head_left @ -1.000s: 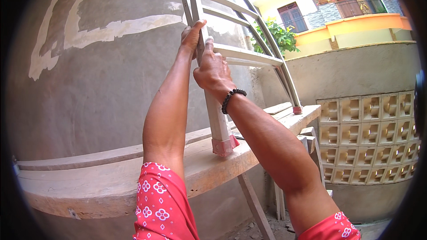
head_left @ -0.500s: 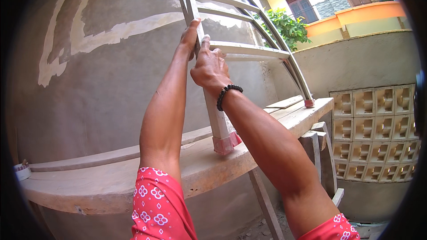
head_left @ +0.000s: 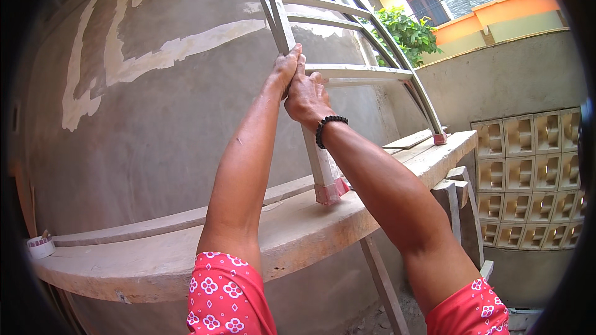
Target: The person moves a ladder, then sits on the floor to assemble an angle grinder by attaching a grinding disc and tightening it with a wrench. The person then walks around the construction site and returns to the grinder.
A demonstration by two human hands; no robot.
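Nearest, both forearms rise from red patterned sleeves; the left hand (head_left: 284, 68) and right hand (head_left: 306, 94) have fingers clamped on the near rail of the aluminium ladder (head_left: 323, 71). Its pink-capped feet already stand on the wooden plank (head_left: 298, 229) against the grey wall (head_left: 161, 124); apparently it is set but not released, and no foot is on a rung.

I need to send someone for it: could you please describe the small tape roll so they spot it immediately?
Follow the wooden plank below the grey wall to its far left end. The tape roll lies there, small, round and white, far from the ladder.
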